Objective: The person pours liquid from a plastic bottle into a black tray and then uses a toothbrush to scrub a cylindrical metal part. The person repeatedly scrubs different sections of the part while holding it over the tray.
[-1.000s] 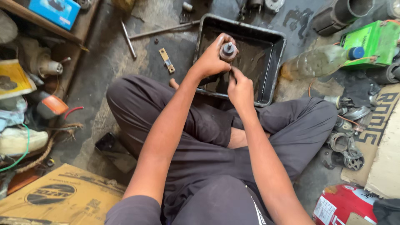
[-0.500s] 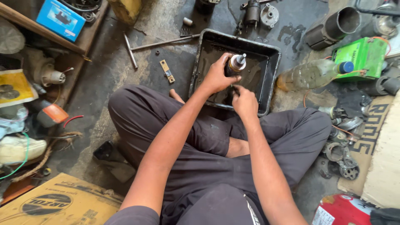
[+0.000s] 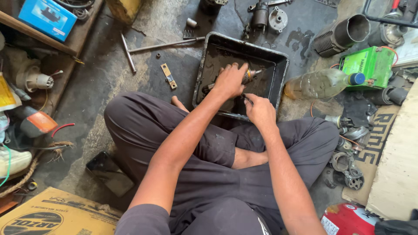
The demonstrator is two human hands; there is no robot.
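Head view, looking down over crossed legs in dark trousers: a small cylindrical metal part [image 3: 248, 76], coppery and greasy with a thin shaft sticking out toward the right, lies inside a black rectangular tray [image 3: 282, 65] at upper centre of the frame. The left hand [image 3: 229, 81] covers the part from above, fingers curled down around it in a full grip. The right hand [image 3: 260, 110] sits just below it at the tray's near rim, fingers pinched closed on a thin dark tool [image 3: 247, 99] whose tip points up toward the part. The tray has raised walls and a wet, oily black floor; what else lies in it I cannot tell.

Right of the tray, a clear plastic bottle [image 3: 320, 83] with a blue cap lies on its side, holding a yellowish liquid. Beyond it stands a green boxy battery [image 3: 368, 66], and above that a ribbed grey metal cylinder [image 3: 339, 34], hollow and open-ended. Left of the tray, a long steel rod [image 3: 165, 44] and a small brass plate [image 3: 168, 75] lie on stained concrete. A blue carton [image 3: 48, 18] rests on a wooden shelf at upper left.
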